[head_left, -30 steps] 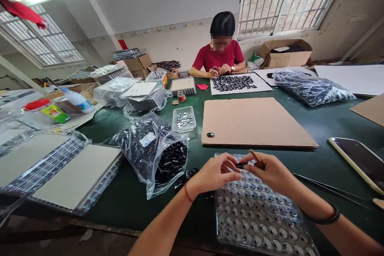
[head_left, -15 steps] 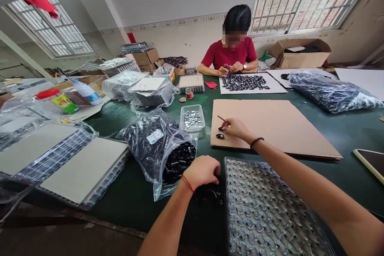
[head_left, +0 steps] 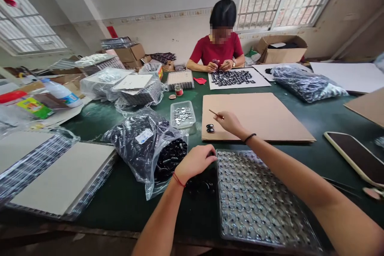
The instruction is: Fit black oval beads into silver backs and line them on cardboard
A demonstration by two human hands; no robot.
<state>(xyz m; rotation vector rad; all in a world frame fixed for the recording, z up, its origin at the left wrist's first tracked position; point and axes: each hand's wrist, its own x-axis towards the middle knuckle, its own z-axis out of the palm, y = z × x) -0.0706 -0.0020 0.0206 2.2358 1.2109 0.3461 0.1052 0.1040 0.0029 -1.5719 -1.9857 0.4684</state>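
Note:
My right hand (head_left: 229, 123) is closed round a thin brown stick (head_left: 216, 115) above the left part of a cardboard sheet (head_left: 258, 108). Two black oval pieces (head_left: 210, 128) lie on the cardboard beside it. My left hand (head_left: 196, 161), its fingers curled, is at the upper left corner of a clear tray (head_left: 255, 200) of round compartments. A dark piece (head_left: 211, 153) shows at its fingertips. Below that hand lie loose black pieces (head_left: 201, 184) on the green table. To its left, an open plastic bag (head_left: 144, 140) spills out more black pieces.
A clear box (head_left: 183, 115) of small metallic discs stands behind the bag. Across the table (head_left: 126, 192) a person in red (head_left: 220, 50) handles black pieces over a white sheet (head_left: 261, 78). Stacked trays (head_left: 66, 176) lie left; a phone (head_left: 355, 156) lies right.
The view has shifted right. My left hand has moved up from the loose black pieces to the tray's corner. My right hand has drawn away from the second black piece, which now lies beside the first.

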